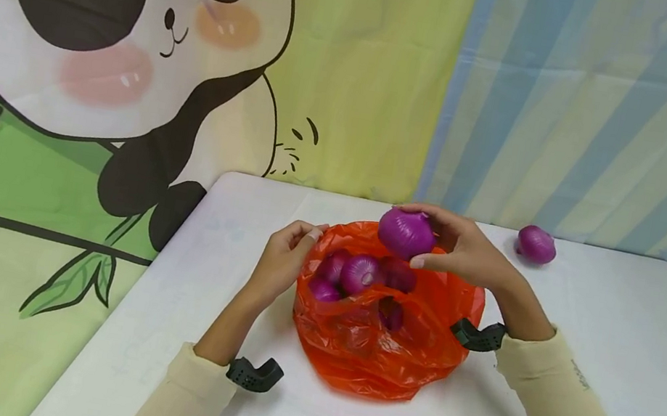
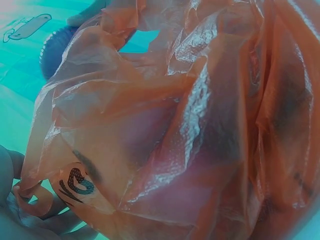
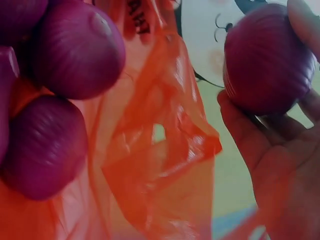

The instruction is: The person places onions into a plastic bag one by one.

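A red plastic bag [image 1: 374,362] sits on the table with its mouth spread, and several red onions [image 1: 361,274] lie inside it. My left hand [image 1: 284,258] pinches the bag's rim on its left side; in the left wrist view the fingers hold a loop of the thin plastic [image 2: 37,200]. Above the bag's far side, my right hand [image 1: 465,252] grips one red onion [image 1: 406,233] between thumb and fingers. The right wrist view shows that held onion [image 3: 267,60] beside the bag wall [image 3: 160,190], with other onions [image 3: 77,50] in the bag.
Another red onion [image 1: 536,245] rests on the white table [image 1: 598,370] near its back right edge. Behind the table hangs a printed cloth [image 1: 363,73] with a panda. Each wrist wears a dark camera mount [image 1: 255,374].
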{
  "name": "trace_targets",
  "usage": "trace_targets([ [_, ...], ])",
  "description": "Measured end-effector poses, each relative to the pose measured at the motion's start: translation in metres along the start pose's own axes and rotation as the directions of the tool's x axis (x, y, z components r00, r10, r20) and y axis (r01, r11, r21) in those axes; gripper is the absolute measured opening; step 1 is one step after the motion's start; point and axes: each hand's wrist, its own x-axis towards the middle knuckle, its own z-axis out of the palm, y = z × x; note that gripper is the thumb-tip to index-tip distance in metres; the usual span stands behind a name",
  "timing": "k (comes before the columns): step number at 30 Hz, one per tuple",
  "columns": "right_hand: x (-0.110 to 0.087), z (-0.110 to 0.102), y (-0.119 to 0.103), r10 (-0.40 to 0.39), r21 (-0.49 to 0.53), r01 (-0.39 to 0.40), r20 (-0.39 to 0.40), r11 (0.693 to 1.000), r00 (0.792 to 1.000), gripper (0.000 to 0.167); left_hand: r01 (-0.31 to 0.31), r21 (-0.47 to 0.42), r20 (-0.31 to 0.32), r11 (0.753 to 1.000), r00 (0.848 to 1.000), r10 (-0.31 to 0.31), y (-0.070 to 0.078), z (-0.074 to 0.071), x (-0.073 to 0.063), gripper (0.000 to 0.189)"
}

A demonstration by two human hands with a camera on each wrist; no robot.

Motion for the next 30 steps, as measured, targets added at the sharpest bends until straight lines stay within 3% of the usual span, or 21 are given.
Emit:
trace_targets([
  [4, 0.003, 0.007, 0.003, 0.070, 0.009, -0.072, 0.123, 0.997, 0.990, 0.067, -0.003, 0.000, 0.003, 1.000, 1.000, 0.003, 0.001, -0.001, 0.000, 0.027],
  [8, 0.002, 0.013, 0.010, 0.148, -0.036, -0.144, 0.256, 0.989, 0.955, 0.061, 0.006, -0.007, 0.009, 1.000, 1.000, -0.006, 0.001, -0.001, 0.001, 0.029],
  [11, -0.001, 0.014, 0.014, 0.192, -0.090, -0.172, 0.298, 0.981, 0.935, 0.059, 0.006, -0.002, 0.008, 1.000, 1.000, -0.006, 0.002, -0.001, 0.001, 0.029],
  [14, -0.004, 0.014, 0.018, 0.237, -0.155, -0.202, 0.266, 0.967, 0.934, 0.059, 0.006, -0.001, 0.006, 1.000, 1.000, -0.006, 0.001, 0.000, 0.001, 0.028],
  [21, -0.005, 0.013, 0.029, 0.309, -0.297, -0.276, 0.071, 0.914, 0.948, 0.069, 0.006, 0.003, 0.003, 1.000, 1.000, -0.006, 0.000, -0.001, 0.000, 0.028],
  [25, -0.004, 0.013, 0.032, 0.265, -0.344, -0.242, 0.020, 0.907, 0.964, 0.074, 0.004, 0.004, 0.002, 1.000, 1.000, -0.004, -0.001, -0.001, 0.001, 0.026],
  [30, -0.004, 0.012, 0.032, 0.184, -0.381, -0.168, 0.007, 0.909, 0.983, 0.068, 0.000, 0.000, 0.006, 1.000, 1.000, 0.000, 0.000, 0.000, 0.001, 0.026],
])
